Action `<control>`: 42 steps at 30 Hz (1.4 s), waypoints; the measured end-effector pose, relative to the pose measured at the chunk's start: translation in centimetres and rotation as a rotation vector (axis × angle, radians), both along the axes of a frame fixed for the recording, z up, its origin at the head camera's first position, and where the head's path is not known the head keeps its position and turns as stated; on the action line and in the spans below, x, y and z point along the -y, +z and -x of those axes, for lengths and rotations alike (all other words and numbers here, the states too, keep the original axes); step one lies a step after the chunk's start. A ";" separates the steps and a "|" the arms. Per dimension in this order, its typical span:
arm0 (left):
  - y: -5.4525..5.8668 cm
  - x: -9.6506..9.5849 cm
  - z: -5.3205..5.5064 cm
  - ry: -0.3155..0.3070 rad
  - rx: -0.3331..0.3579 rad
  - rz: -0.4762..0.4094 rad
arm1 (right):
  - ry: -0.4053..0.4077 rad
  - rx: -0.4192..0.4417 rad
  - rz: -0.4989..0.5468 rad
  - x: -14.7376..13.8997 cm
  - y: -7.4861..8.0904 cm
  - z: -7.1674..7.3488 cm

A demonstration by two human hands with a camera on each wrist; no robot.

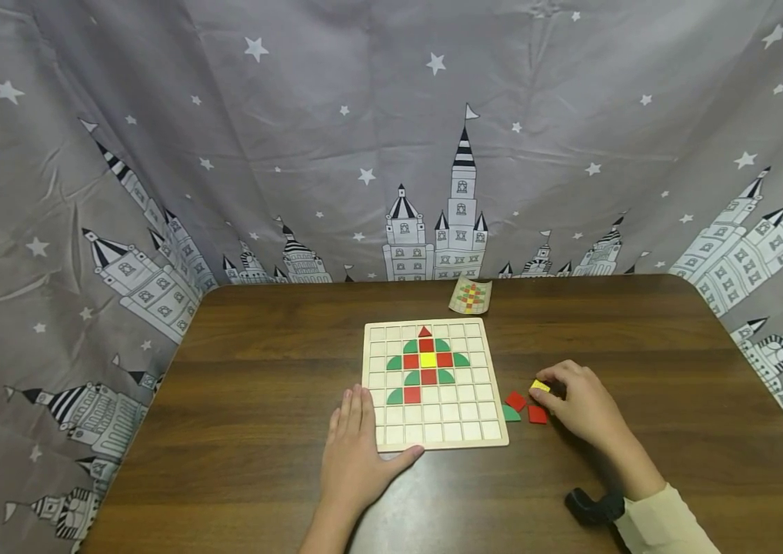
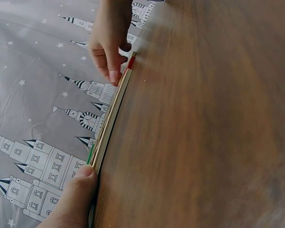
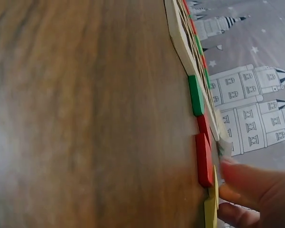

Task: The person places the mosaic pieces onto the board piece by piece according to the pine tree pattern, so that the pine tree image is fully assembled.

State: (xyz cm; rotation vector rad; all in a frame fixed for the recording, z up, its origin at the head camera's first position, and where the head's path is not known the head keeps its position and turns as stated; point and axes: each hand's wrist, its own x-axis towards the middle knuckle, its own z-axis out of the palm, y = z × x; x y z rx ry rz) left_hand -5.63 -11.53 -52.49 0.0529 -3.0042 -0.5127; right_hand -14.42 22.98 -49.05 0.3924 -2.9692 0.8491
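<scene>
A pale wooden grid board [image 1: 461, 433] lies on the table, bearing a tree-like pattern of red squares, green quarter-rounds, a red triangle and a yellow square [image 1: 428, 360]. My left hand [image 1: 355, 462] rests against its lower left corner, fingers straight along the left side and thumb at the front edge. Right of the board, my right hand [image 1: 581, 400] pinches a yellow piece [image 1: 540, 386] between thumb and index finger. In the right wrist view, two yellow pieces [image 3: 210, 212] show by the fingertips. Beside them lie two red squares [image 1: 538, 415] and a green quarter-round [image 1: 511, 414].
A small curled picture card [image 1: 471, 296] with a similar pattern stands at the back of the brown table [image 1: 260, 362]. Behind the table hangs a grey curtain [image 1: 294, 115] printed with castles and stars. A black strap [image 1: 594, 506] sits at the right wrist.
</scene>
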 end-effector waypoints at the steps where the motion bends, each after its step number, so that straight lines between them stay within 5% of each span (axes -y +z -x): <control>1: 0.0 0.0 0.0 0.000 -0.001 0.000 | 0.001 0.005 -0.003 -0.1 0.0 0.0; 17: -0.1 0.0 0.0 0.005 0.004 -0.002 | 0.034 0.006 -0.022 0.2 -0.4 0.6; 28: -0.1 0.0 0.0 0.006 -0.001 -0.009 | 0.069 -0.056 -0.131 0.7 0.0 0.9; 42: 0.0 -0.1 0.0 0.004 0.015 -0.002 | 0.206 -0.056 0.006 9.1 0.8 0.6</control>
